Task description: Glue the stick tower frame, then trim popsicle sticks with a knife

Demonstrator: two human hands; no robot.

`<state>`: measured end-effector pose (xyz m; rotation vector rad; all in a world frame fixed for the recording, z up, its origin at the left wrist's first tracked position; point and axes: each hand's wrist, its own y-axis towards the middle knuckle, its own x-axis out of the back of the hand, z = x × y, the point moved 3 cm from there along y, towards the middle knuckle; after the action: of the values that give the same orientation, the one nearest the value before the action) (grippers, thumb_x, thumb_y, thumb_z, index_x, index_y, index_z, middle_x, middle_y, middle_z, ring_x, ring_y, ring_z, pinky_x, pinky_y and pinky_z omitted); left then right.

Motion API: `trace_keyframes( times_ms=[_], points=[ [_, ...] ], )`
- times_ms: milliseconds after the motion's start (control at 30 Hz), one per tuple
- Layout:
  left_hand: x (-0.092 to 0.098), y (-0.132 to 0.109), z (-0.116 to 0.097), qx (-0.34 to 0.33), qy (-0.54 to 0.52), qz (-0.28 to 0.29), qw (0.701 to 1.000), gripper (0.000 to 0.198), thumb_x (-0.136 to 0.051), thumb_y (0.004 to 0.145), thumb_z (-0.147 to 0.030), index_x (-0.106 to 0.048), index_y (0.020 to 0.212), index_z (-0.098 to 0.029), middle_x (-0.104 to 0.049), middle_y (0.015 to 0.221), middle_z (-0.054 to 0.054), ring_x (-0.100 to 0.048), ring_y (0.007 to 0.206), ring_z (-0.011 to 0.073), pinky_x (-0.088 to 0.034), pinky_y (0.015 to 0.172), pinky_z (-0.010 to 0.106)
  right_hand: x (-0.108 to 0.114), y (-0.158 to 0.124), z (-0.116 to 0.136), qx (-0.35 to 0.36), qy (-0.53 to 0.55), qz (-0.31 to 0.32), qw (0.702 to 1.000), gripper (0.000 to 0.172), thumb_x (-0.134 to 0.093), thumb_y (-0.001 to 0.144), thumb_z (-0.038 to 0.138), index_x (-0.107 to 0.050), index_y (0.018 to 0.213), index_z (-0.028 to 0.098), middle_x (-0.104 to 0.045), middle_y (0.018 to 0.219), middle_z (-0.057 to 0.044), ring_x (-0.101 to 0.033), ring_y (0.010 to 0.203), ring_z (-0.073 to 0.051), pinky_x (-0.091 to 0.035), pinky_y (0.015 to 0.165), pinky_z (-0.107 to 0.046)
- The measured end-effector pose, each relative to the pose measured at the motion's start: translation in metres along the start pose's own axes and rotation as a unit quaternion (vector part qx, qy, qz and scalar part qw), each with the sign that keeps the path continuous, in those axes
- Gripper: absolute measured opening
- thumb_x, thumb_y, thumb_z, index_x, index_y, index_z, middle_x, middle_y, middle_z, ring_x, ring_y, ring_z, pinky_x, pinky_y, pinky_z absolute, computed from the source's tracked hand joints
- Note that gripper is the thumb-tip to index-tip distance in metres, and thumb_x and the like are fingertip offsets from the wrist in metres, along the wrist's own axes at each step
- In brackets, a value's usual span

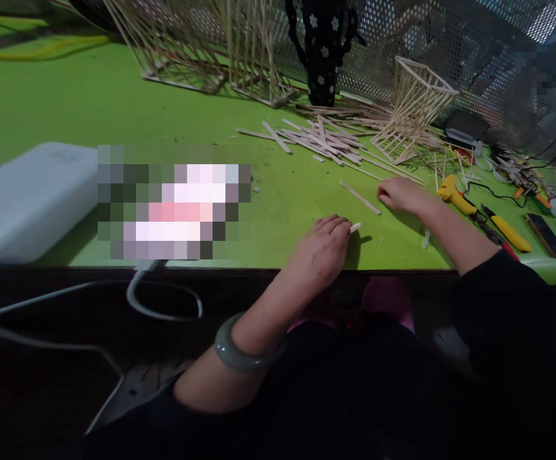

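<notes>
My left hand (324, 246) rests near the front edge of the green table (115, 108), fingers curled around a short wooden stick (355, 227) whose tip pokes out to the right. My right hand (399, 193) lies further back and right, fingers curled down on the table beside a loose long stick (359, 197). A grey-green bangle (239, 351) sits on my left wrist. Behind the hands lies a pile of flat wooden sticks (323, 140).
A small stick-built frame (414, 108) stands at the back right, with taller stick frames (210, 45) at the back. A yellow glue gun (452, 193), yellow-handled pliers (507, 230) and a phone (546, 235) lie right. A white box (29, 198) with cables sits left.
</notes>
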<state>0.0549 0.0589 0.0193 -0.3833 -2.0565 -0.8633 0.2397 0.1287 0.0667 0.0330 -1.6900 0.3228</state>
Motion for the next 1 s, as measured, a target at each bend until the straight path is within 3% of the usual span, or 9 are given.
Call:
trace_keyframes(
  times_ms=[133,233,333,433,533,700,867,933,1000],
  points=[
    [0.004,0.001,-0.002,0.0,-0.018,0.01,1.0,0.033,-0.033,0.093,-0.02,-0.064,0.102,-0.013,-0.069,0.104,0.013,-0.062,0.102,0.0233,-0.049,0.094,0.04,0.0,-0.039,0.007,0.028,0.009,0.058,0.998,0.025,-0.05,0.083,0.017,-0.069,0.099,0.015,-0.071,0.099,-0.01,-0.063,0.089,-0.019,-0.043,0.074,-0.028],
    [0.007,0.0,-0.007,-0.007,-0.04,0.047,0.998,0.033,-0.035,0.089,-0.016,-0.065,0.102,-0.013,-0.069,0.106,0.013,-0.063,0.1,0.0233,-0.049,0.092,0.039,-0.003,-0.07,0.015,0.086,0.105,0.084,0.987,0.027,-0.051,0.082,0.016,-0.068,0.104,0.015,-0.072,0.1,-0.007,-0.064,0.089,-0.016,-0.045,0.076,-0.026],
    [0.012,-0.001,-0.011,0.005,-0.101,0.076,0.992,0.032,-0.039,0.086,-0.018,-0.066,0.103,-0.015,-0.071,0.104,0.011,-0.065,0.095,0.0229,-0.052,0.086,0.036,-0.009,-0.086,0.017,0.105,0.19,0.016,0.976,0.033,-0.046,0.087,0.02,-0.063,0.115,0.016,-0.07,0.11,-0.007,-0.063,0.099,-0.016,-0.047,0.086,-0.03],
    [0.017,-0.001,-0.009,0.07,-0.178,0.034,0.981,0.027,-0.043,0.085,-0.021,-0.067,0.095,-0.016,-0.073,0.089,0.008,-0.067,0.079,0.0191,-0.053,0.073,0.03,-0.023,-0.09,0.021,0.09,0.182,-0.076,0.976,0.041,-0.039,0.092,0.026,-0.055,0.127,0.011,-0.058,0.131,-0.014,-0.052,0.122,-0.022,-0.04,0.102,-0.041],
    [0.021,-0.002,-0.004,0.134,-0.246,-0.027,0.96,0.021,-0.047,0.081,-0.021,-0.067,0.087,-0.017,-0.073,0.084,0.006,-0.066,0.074,0.0163,-0.053,0.068,0.027,-0.04,-0.091,0.041,0.138,0.168,-0.083,0.973,0.051,-0.039,0.093,0.038,-0.047,0.134,0.007,-0.047,0.141,-0.018,-0.04,0.134,-0.025,-0.032,0.111,-0.047],
    [0.021,-0.005,0.002,0.199,-0.346,-0.051,0.915,0.022,-0.053,0.077,-0.019,-0.065,0.096,-0.016,-0.073,0.086,0.006,-0.067,0.079,0.0161,-0.055,0.076,0.03,-0.05,-0.104,0.081,0.21,0.163,-0.093,0.959,0.056,-0.038,0.094,0.041,-0.043,0.136,0.005,-0.044,0.142,-0.021,-0.035,0.137,-0.029,-0.03,0.111,-0.052],
    [0.024,-0.009,0.004,0.219,-0.362,-0.066,0.904,0.022,-0.055,0.078,-0.021,-0.064,0.097,-0.016,-0.073,0.085,0.005,-0.068,0.081,0.0162,-0.055,0.079,0.032,-0.043,-0.123,0.094,0.309,0.207,-0.104,0.923,0.047,-0.029,0.097,0.032,-0.048,0.133,0.009,-0.053,0.137,-0.016,-0.041,0.134,-0.02,-0.036,0.11,-0.043],
    [0.025,-0.012,0.005,0.226,-0.365,-0.086,0.899,0.022,-0.055,0.079,-0.024,-0.064,0.098,-0.016,-0.073,0.084,0.005,-0.068,0.081,0.016,-0.054,0.08,0.032,-0.041,-0.122,0.093,0.311,0.208,-0.123,0.919,0.046,-0.029,0.097,0.031,-0.048,0.134,0.011,-0.051,0.139,-0.014,-0.038,0.136,-0.018,-0.035,0.111,-0.041],
    [0.024,-0.013,0.005,0.233,-0.373,-0.098,0.893,0.024,-0.056,0.079,-0.026,-0.064,0.099,-0.015,-0.072,0.083,0.005,-0.068,0.08,0.0157,-0.054,0.08,0.031,-0.042,-0.116,0.091,0.272,0.183,-0.142,0.934,0.049,-0.034,0.096,0.036,-0.047,0.134,0.009,-0.047,0.141,-0.018,-0.037,0.137,-0.022,-0.033,0.112,-0.046]
  ],
)
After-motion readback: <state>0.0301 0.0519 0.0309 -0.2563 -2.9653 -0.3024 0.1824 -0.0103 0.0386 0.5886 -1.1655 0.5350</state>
